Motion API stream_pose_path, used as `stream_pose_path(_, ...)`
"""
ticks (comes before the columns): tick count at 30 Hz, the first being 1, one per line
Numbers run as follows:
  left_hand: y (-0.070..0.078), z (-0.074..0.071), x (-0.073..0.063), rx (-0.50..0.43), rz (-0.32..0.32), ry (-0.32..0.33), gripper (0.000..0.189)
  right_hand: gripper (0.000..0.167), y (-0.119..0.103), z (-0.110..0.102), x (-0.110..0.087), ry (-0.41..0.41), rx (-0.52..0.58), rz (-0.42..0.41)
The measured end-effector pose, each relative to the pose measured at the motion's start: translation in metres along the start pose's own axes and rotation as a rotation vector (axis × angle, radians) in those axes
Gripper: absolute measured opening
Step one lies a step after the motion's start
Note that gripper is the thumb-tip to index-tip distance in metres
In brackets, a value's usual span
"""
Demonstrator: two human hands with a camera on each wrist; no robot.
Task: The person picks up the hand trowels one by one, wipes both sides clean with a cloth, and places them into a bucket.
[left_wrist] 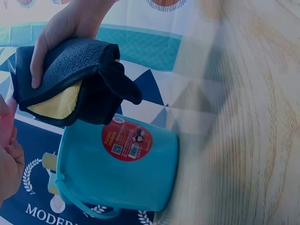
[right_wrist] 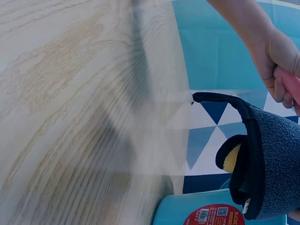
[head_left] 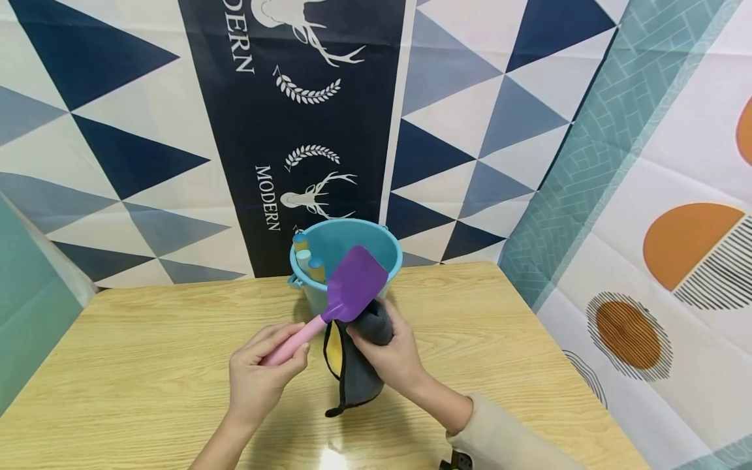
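Note:
My left hand (head_left: 264, 365) grips the pink handle of a small toy shovel (head_left: 357, 281), whose purple blade points up and away to the right. With my right hand (head_left: 399, 352) I hold a folded dark grey cloth (head_left: 361, 372) with black edging and a yellow inner side. The blade touches or overlaps the top of the cloth; which one I cannot tell. In the left wrist view the cloth (left_wrist: 75, 79) hangs above the table beside the bucket, its loose corner drooping. Part of the cloth is hidden under my right fingers.
Behind my hands a turquoise bucket (head_left: 346, 225) stands on the wooden table (head_left: 147, 365), against the patterned backdrop. Several blue-capped, tan sticks (head_left: 316, 269) lean inside its left rim. A red round label (left_wrist: 127, 139) is on its side. Another patterned sheet (head_left: 634, 261) hangs at the right.

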State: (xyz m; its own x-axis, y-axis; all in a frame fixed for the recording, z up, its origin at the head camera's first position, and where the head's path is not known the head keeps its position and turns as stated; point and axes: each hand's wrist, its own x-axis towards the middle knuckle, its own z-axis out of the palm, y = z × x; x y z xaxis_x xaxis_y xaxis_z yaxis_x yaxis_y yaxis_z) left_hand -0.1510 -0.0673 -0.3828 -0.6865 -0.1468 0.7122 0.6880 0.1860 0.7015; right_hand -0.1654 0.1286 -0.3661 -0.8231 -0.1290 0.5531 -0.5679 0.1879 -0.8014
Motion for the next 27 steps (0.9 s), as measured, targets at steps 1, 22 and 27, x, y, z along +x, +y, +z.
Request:
stream_pose_path(1,0.001,0.000,0.000,0.000,-0.004,0.000,0.034,0.052,0.000,0.000,-0.001,-0.009,-0.010,0.007)
stream_pose_path(22,0.002,-0.007,-0.003,-0.020,-0.042,-0.044,0.035,0.049,-0.009,-0.020,0.013,0.117,0.006,0.090)
stream_pose_path(27,0.002,-0.010,-0.005,-0.004,-0.076,-0.098,0.034,0.051,-0.009,-0.020,0.012,0.168,0.040,0.090)
